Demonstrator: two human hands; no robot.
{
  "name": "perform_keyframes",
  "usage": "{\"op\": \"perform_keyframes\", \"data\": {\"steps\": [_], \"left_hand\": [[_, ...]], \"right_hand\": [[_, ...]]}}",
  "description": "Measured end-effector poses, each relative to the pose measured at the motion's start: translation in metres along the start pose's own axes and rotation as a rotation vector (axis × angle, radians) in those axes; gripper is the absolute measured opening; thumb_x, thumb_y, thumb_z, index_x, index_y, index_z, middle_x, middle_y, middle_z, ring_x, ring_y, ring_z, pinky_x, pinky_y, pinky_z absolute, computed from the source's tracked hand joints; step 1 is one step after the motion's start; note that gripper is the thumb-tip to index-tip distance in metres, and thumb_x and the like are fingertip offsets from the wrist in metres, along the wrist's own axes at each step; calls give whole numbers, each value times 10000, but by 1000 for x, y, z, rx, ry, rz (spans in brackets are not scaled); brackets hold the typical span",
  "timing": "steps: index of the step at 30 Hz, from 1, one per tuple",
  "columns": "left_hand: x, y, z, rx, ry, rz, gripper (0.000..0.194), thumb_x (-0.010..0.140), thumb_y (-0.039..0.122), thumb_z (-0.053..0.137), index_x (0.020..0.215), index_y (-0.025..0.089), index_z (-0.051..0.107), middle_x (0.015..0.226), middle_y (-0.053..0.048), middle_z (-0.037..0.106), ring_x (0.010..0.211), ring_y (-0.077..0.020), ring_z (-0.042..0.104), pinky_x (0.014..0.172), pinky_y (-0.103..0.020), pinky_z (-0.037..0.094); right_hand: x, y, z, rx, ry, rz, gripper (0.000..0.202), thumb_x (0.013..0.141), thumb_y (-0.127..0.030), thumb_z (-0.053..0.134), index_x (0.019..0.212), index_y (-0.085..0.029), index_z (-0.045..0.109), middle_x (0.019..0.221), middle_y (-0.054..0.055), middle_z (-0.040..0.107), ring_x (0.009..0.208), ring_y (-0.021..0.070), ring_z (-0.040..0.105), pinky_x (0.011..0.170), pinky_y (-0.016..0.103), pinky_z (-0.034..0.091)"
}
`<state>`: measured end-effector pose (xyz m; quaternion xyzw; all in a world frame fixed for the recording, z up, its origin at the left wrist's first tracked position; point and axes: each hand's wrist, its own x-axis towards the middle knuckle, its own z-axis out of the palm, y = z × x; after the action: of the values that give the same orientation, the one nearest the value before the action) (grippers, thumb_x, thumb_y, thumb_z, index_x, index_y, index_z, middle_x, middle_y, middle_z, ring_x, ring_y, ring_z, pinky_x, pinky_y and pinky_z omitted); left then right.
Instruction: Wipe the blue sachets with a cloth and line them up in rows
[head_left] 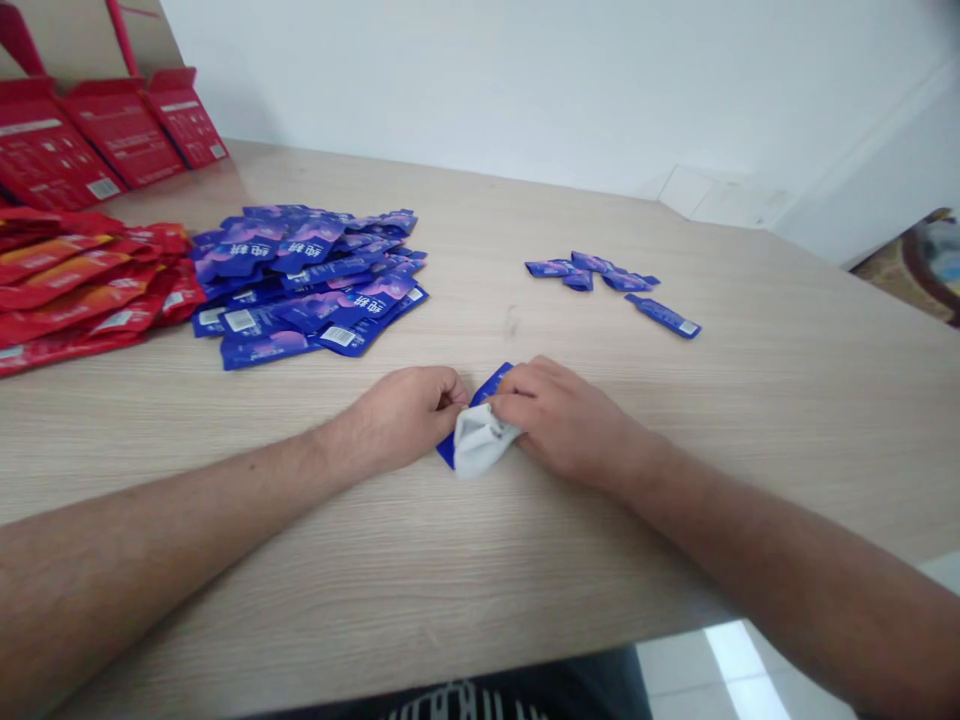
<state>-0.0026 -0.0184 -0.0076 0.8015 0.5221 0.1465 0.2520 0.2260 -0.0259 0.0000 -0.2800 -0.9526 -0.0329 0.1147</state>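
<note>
A blue packet [491, 384] lies on the table in front of me, partly covered by a crumpled white cloth or tissue [478, 442]. My left hand [409, 415] is closed, its thumb and forefinger pinching the packet's left edge. From the other side my right hand [566, 420] grips the white cloth, fingers bent over it and over the packet's upper right part. Most of the packet is hidden under the cloth and fingers.
Left of centre is a pile of blue-purple packets [315, 270], beside a pile of red packets [82, 285]. Red boxes [120, 130] stand behind them. Several small blue packets [664, 316] lie at the right back. A white wall [480, 90] borders the wooden table [337, 580].
</note>
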Motion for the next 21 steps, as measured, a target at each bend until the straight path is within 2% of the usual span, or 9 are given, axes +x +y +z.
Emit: {"op": "perform_keyframes", "data": {"steps": [3, 8, 12, 13, 17, 21], "left_hand": [[0, -1, 0, -4, -5, 5, 147, 845, 269, 547, 837, 237, 691, 723, 36, 707, 659, -138, 622, 591, -258, 386], [0, -3, 1, -7, -8, 6, 149, 847, 263, 540, 828, 236, 686, 719, 38, 707, 654, -133, 627, 593, -255, 391], [0, -5, 2, -30, -15, 21, 166, 867, 311, 544, 858, 238, 694, 752, 33, 723, 683, -141, 642, 604, -256, 403], [0, -5, 2, -33, -15, 15, 169, 867, 309, 541, 859, 238, 694, 752, 32, 723, 682, -143, 641, 602, -257, 403], [-1, -3, 0, -31, -20, -7, 166, 842, 244, 524, 848, 231, 689, 748, 27, 719, 673, -142, 630, 607, -258, 401], [-1, -3, 0, -49, -35, 7, 156, 857, 277, 539, 857, 226, 686, 766, 22, 724, 690, -143, 627, 631, -255, 408]], "right_hand": [[1, -4, -1, 10, -59, -112, 220, 1021, -244, 481, 1097, -216, 685, 1047, 79, 635, 985, 235, 522, 900, 379, 420], [-1, 2, -2, 5, 12, 64, 178, 957, -193, 566, 1086, -179, 689, 1042, 96, 628, 965, 232, 519, 890, 372, 427], [0, -2, 0, 29, -49, -87, 205, 1007, -234, 508, 1107, -215, 686, 1042, 80, 636, 1000, 225, 527, 912, 371, 428], [0, -2, 0, 31, -48, -83, 207, 1005, -229, 510, 1116, -212, 684, 1041, 80, 635, 1001, 223, 528, 913, 369, 430], [0, 0, -2, 3, -2, 77, 179, 958, -199, 572, 1101, -175, 677, 1054, 93, 622, 979, 226, 522, 896, 367, 440], [-1, -3, -3, 0, -54, -54, 190, 1002, -246, 519, 1107, -210, 672, 1026, 72, 628, 983, 224, 525, 894, 370, 435]]}}
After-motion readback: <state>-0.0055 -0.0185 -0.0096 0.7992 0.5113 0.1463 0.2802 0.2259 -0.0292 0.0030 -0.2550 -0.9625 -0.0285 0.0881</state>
